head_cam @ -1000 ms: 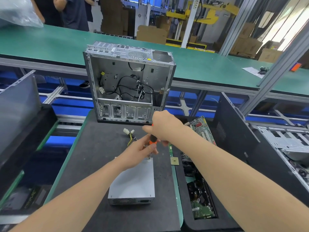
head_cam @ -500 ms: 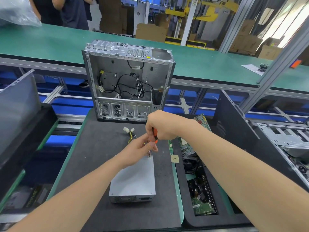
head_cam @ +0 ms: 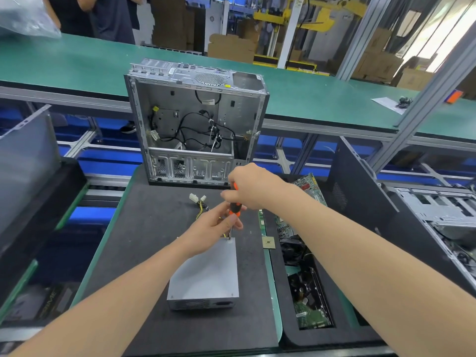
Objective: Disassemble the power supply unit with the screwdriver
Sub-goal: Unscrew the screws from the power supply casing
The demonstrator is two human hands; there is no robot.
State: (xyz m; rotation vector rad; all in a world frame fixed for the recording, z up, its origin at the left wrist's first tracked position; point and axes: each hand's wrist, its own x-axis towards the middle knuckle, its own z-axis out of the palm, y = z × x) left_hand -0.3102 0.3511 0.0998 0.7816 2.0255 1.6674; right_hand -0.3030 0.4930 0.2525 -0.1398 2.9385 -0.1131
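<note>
A grey metal power supply unit (head_cam: 206, 274) lies flat on the dark work mat (head_cam: 154, 228), its vented end toward me. An orange-and-black screwdriver (head_cam: 235, 208) stands nearly upright with its tip at the unit's far right corner. My right hand (head_cam: 252, 186) grips the top of the handle. My left hand (head_cam: 216, 225) pinches the lower handle and shaft just above the tip. The unit's yellow-and-black cables with white connectors (head_cam: 198, 199) trail toward the far side.
An opened computer case (head_cam: 195, 119) stands upright at the mat's far end. A bin of circuit boards and parts (head_cam: 304, 258) lies to the right, with a small chip (head_cam: 268, 242) on its edge. A green conveyor (head_cam: 322, 99) runs behind. People stand at the far left.
My right hand has turned slightly on the handle, showing more of the orange grip. Both hands and the screwdriver stay at the same corner of the unit.
</note>
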